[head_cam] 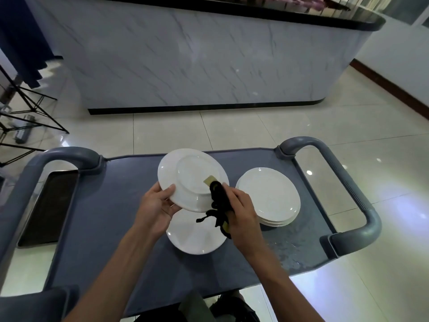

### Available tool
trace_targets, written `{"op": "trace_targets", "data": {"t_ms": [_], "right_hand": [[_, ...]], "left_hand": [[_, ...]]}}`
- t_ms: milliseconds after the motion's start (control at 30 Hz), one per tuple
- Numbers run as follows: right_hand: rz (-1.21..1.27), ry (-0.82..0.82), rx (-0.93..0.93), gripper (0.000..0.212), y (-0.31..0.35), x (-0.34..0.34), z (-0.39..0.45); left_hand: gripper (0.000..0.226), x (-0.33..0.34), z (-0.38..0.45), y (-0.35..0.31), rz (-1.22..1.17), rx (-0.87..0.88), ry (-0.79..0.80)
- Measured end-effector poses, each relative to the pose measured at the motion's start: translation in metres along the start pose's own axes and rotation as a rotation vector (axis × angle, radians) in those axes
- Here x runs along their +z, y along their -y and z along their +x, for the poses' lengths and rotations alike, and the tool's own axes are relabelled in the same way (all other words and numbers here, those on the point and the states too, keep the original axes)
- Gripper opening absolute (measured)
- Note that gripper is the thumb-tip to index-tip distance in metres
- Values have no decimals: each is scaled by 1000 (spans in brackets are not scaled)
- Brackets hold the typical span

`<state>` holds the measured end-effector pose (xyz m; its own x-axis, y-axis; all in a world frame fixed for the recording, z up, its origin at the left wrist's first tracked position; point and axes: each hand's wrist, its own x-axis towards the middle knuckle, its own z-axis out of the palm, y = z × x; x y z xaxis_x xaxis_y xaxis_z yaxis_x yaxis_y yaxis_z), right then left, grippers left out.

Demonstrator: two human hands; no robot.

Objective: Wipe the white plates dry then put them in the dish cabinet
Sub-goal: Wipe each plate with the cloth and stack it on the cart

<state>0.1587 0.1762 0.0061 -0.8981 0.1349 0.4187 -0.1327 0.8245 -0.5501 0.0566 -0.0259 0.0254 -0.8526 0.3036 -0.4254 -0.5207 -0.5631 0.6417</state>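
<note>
My left hand [157, 205] grips a white plate [185, 175] by its left rim and holds it tilted above the cart, underside facing me. My right hand [241, 214] grips a black cloth [219, 205] with a yellowish patch and presses it against the plate's lower right edge. Directly below lies another white plate [195, 238], flat on the grey cart top [111, 217]. A stack of several white plates [269, 196] sits to the right of my hands.
The cart has grey loop handles at the left [30, 173] and right [343, 182]. A wet patch [287, 249] marks its right side. A dark tray [48, 205] lies below at left. A marble-fronted counter [197, 54] stands ahead across tiled floor; black metal legs [25, 112] are at left.
</note>
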Motion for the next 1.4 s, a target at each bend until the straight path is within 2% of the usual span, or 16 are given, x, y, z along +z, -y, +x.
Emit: {"op": "trace_targets", "data": {"t_ms": [200,267,333,400,533,733,867,1100,1400], "right_hand": [[-30,139,31,72,9,15,9],[54,147,81,60,14,17,9],[134,125,148,46,20,21,12],[151,86,148,40,25,24,15],[211,22,173,43,32,30,25],[389,-96,337,42,47,25,52],[381,-92,300,42,52,22,74],[268,-111,23,46,65,24,93],[279,-82,139,38,56,22,119]], "left_hand": [[29,3,-3,3,115,62,-16],[28,3,-4,4,172,91,-20],[29,2,-5,5,230,125,-15],[29,3,-6,6,290,155,1],[30,5,-7,4,374,188,44],[30,7,-7,3,471,186,124],[31,4,-6,1,485,163,157],[30,-3,-5,-9,500,185,168],[35,-6,-10,-12,450,255,180]]}}
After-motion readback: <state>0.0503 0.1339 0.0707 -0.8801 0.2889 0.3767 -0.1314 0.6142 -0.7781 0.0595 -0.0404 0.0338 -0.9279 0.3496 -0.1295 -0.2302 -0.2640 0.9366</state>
